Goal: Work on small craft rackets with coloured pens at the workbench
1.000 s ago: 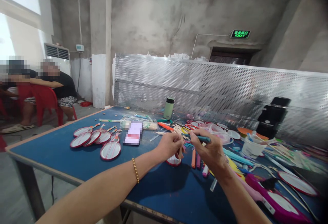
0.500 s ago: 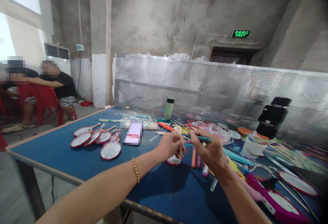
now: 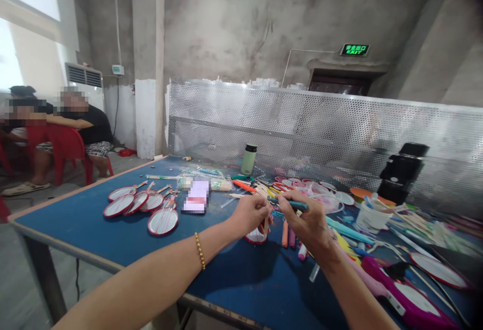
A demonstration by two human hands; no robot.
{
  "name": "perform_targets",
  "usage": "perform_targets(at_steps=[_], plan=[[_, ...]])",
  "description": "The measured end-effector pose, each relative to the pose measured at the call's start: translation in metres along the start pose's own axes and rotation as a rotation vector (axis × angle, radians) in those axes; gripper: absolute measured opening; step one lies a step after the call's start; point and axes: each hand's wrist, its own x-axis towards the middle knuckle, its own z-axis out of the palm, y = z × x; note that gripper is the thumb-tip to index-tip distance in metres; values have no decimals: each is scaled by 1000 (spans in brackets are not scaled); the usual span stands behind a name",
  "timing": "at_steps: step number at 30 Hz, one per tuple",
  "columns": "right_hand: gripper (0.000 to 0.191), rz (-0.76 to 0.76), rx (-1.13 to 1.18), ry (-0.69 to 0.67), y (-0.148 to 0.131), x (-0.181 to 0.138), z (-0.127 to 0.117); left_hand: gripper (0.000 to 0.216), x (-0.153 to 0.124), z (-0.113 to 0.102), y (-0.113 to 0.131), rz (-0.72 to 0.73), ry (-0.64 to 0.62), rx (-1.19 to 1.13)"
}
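Note:
My left hand [image 3: 252, 214], with a gold bead bracelet [image 3: 199, 250] on its wrist, is closed in a pinch on a flat wooden stick [image 3: 266, 226]. Partly hidden beneath these fingers is a small round white disc with a red rim [image 3: 256, 237]. In my right hand [image 3: 306, 219] lies a dark teal pen [image 3: 297, 204], its tip pointing left at the top of the stick. Whether the tip touches the wood is too small to tell. Orange and purple markers [image 3: 285, 233] lie just below my right hand.
Several red-rimmed round paddles [image 3: 163, 221] and a phone [image 3: 196, 196] lie left on the blue table [image 3: 222, 274]. A green bottle [image 3: 249, 159] stands behind. Rightward are a white cup [image 3: 373, 219], a magenta device [image 3: 409, 297] and loose sticks. People sit beyond the far left edge.
My right hand has shifted very slightly to the left with the pen. The left hand and the wooden stick stay where they were.

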Motion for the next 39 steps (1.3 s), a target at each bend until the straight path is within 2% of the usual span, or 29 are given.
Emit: perform_targets(at_steps=[24,29,39], plan=[[23,-9,31,28,2,2,0,15,-1,1,2,4,16,-8],[26,45,28,57,-3,2,-6,14,-4,0,3,7,10,-22],[26,139,111,77,-9,2,-15,5,-14,6,7,-125,-31,-70]])
